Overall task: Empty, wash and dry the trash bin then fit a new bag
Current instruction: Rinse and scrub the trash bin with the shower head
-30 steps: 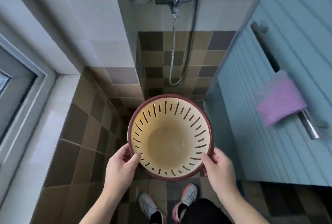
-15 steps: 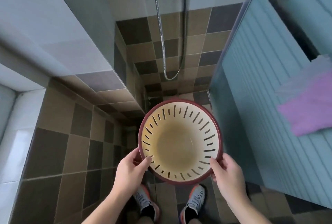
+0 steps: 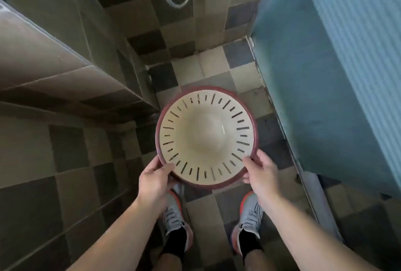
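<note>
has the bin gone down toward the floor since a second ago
Cannot tell: the camera tilted down. The trash bin, gripped by the left hand and right hand, now overlaps floor tiles, not wall.

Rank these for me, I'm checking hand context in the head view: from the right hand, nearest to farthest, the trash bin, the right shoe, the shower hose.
1. Trash bin: gripped by the right hand at its rim.
2. Right shoe: just below, on the floor.
3. Shower hose: far up, against the wall.

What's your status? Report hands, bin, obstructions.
Left hand and right hand both grip the bin rim. Bin empty, held over the tiled floor. Nothing in the way.
</note>
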